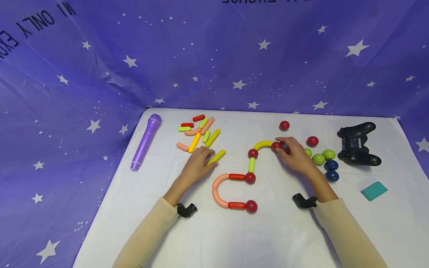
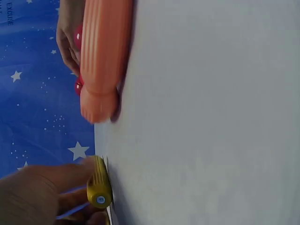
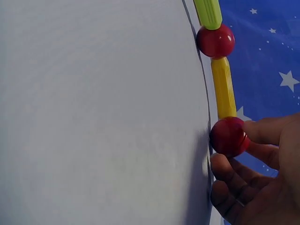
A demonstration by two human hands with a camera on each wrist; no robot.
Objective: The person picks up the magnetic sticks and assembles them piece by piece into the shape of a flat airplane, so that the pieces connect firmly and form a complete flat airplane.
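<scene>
The left hand [image 1: 197, 165] has thumb and fingers nearly closed, pinching a yellow stick [image 1: 216, 158] on the table [image 1: 275, 242], between the loose sticks [image 1: 194, 142] by the far edge and the chain [image 1: 251, 165]. The right hand [image 1: 295, 155] pinches a red ball [image 1: 276, 146] between thumb and fingers; the ball touches the yellow curve [image 1: 263, 144] at the chain's end toward the far edge. A microphone [image 1: 145, 142] lies along the left edge, a controller [image 1: 358, 144] near the far right corner, and a teal block [image 1: 374, 191] near the right edge.
</scene>
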